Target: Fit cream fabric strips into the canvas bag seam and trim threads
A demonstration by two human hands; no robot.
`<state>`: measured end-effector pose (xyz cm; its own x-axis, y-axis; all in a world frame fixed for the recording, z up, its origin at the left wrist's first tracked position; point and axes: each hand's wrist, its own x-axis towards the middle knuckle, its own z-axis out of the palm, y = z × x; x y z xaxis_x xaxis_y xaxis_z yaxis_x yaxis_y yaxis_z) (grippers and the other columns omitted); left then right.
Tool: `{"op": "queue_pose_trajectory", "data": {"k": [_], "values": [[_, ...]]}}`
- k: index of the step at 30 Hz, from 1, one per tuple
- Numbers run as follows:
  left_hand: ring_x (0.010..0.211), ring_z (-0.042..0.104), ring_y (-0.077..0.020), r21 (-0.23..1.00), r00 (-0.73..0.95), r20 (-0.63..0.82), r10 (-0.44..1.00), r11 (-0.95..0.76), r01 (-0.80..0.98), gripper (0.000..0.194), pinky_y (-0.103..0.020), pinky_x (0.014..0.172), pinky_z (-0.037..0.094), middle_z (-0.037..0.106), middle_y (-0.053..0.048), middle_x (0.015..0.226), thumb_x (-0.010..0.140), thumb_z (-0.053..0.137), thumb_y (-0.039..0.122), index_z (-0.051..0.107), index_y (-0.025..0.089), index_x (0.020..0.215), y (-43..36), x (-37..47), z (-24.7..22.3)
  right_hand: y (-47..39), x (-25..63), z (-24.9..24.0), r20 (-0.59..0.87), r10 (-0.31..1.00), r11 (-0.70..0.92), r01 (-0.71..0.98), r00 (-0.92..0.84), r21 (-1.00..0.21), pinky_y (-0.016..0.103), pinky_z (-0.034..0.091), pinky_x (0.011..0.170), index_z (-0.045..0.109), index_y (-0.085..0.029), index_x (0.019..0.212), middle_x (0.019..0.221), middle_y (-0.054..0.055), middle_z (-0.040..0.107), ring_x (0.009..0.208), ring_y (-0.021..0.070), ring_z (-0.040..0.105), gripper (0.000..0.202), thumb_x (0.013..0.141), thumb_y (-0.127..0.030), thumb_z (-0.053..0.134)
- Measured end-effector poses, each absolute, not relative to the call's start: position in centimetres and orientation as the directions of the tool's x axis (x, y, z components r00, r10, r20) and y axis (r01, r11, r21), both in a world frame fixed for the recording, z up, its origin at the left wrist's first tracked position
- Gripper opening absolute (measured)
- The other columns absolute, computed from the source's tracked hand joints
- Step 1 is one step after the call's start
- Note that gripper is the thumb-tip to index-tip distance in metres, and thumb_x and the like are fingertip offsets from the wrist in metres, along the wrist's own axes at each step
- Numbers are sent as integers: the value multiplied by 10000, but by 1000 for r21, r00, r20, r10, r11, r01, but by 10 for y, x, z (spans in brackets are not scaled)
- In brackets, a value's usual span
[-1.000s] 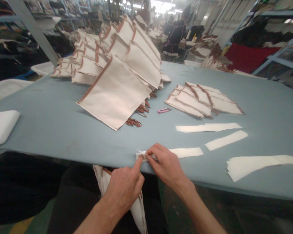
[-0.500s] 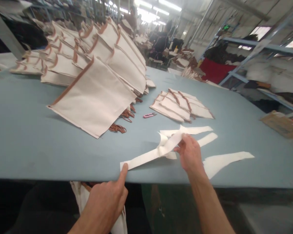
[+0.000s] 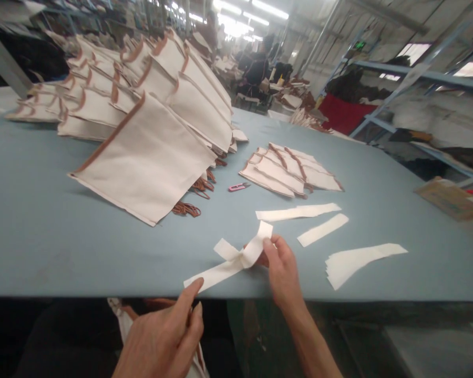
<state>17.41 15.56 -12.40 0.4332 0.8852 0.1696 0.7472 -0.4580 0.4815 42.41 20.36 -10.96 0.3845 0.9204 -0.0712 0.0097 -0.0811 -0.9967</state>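
A long white fabric strip (image 3: 230,262) lies twisted on the blue-grey table (image 3: 43,226) near its front edge. My right hand (image 3: 281,270) pinches the strip's far end, which stands up and folds over. My left hand (image 3: 169,336) is below the table edge, index fingertip touching the strip's near end at the edge. Three other white strips lie to the right: a long strip (image 3: 297,211), a short strip (image 3: 323,229) and a small stack of wider strips (image 3: 358,261).
A large leaning pile of cream bags with brown trim (image 3: 150,152) fills the left and middle of the table. A flat pile of trimmed pieces (image 3: 289,170) lies beyond the strips, with pink snips (image 3: 237,186) beside it. A cardboard box (image 3: 449,202) sits at right.
The strip was pinched small at the table edge by both hands, then pulled out long. My right hand has now drawn its end back nearer, and the left fingertip stays on the near end.
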Motion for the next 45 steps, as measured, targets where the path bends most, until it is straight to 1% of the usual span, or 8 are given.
{"op": "queue_pose_trajectory", "data": {"k": [5, 8, 14, 18, 22, 24, 37, 45], "values": [[627, 780, -167, 512, 523, 238, 818, -564, 649, 283, -246, 563, 526, 799, 59, 770, 1076, 459, 316, 621, 247, 1298, 148, 189, -96, 195, 414, -107, -56, 949, -100, 128, 312, -987, 309, 539, 621, 616, -206, 954, 704, 16, 730, 606, 205, 662, 317, 941, -522, 634], [617, 777, -188, 545, 421, 203, 884, -460, 701, 302, -257, 559, 522, 779, 54, 708, 1055, 490, 317, 607, 220, 1316, 155, 202, -89, 189, 402, -111, -42, 967, -88, 177, 250, -980, 295, 509, 640, 630, -207, 975, 764, 19, 736, 639, 194, 654, 271, 978, -476, 599], [716, 808, -266, 451, 405, -124, 906, -312, 836, 491, -292, 592, 503, 830, -42, 800, 1045, 438, 214, 492, 174, 1532, 187, 228, -87, 180, 390, -123, -4, 976, -54, 221, 219, -974, 300, 473, 688, 624, -215, 973, 781, 13, 729, 706, 199, 650, 235, 998, -444, 578], [868, 811, -306, 314, 326, -274, 905, -237, 920, 511, -318, 671, 515, 838, -83, 897, 1077, 442, 239, 419, 183, 1584, 209, 241, -80, 180, 392, -120, 6, 969, -37, 166, 248, -985, 278, 450, 606, 622, -218, 929, 728, -6, 692, 638, 179, 604, 253, 996, -456, 571], [868, 805, -302, 228, 334, -280, 900, -275, 934, 293, -302, 639, 480, 827, -76, 890, 1101, 420, 277, 669, 219, 1243, 217, 248, -82, 180, 401, -118, -5, 936, -33, 73, 352, -997, 280, 479, 603, 638, -216, 899, 673, -13, 663, 617, 180, 595, 293, 988, -492, 594], [868, 803, -307, 210, 328, -286, 900, -275, 938, 296, -302, 621, 463, 822, -73, 893, 1108, 399, 280, 689, 222, 1104, 216, 250, -86, 179, 411, -119, -14, 914, -25, 21, 406, -999, 287, 489, 605, 649, -212, 875, 645, -12, 657, 600, 180, 591, 320, 979, -514, 618], [852, 806, -337, 112, 247, -295, 923, -223, 968, 282, -324, 616, 479, 822, -63, 865, 1111, 391, 288, 667, 230, 1120, 216, 256, -88, 232, 517, -95, 69, 575, 329, -153, 815, -932, 219, 504, 564, 607, -210, 840, 773, -40, 640, 682, 135, 619, 253, 799, -423, 738], [792, 804, -355, 91, 233, -222, 947, -218, 972, 304, -337, 602, 505, 804, -85, 774, 1099, 379, 275, 677, 217, 1077, 213, 256, -93, 271, 572, -78, 71, 464, 365, -118, 883, -923, 226, 515, 559, 620, -157, 870, 774, -34, 615, 623, 110, 596, 228, 1012, -323, 681]]}}
